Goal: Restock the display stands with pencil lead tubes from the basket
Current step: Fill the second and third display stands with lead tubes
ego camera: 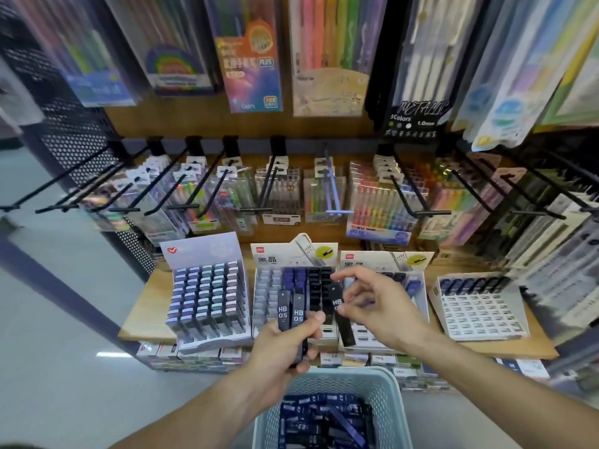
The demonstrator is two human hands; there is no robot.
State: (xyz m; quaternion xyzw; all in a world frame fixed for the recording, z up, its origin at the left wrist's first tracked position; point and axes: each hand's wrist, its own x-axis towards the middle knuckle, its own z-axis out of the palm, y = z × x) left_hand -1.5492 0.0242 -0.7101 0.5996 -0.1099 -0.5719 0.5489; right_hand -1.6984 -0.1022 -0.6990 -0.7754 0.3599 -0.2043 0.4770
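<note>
lead tubes (290, 315) gripped in left hand (282, 346), right hand (372, 303) pinching one

Peg hooks (405, 196) overhanging display stands (479, 306)

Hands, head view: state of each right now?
Left hand: grips a small bunch of HB 0.5 lead tubes.
Right hand: pinches a single black lead tube over the middle display stand.

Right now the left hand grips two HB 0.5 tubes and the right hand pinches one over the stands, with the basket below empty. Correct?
Not quite: the head view shows the basket is far from empty, with many dark blue tubes piled inside. The rest holds: the left hand grips two HB 0.5 tubes and the right hand pinches one tube over the stands.
</note>
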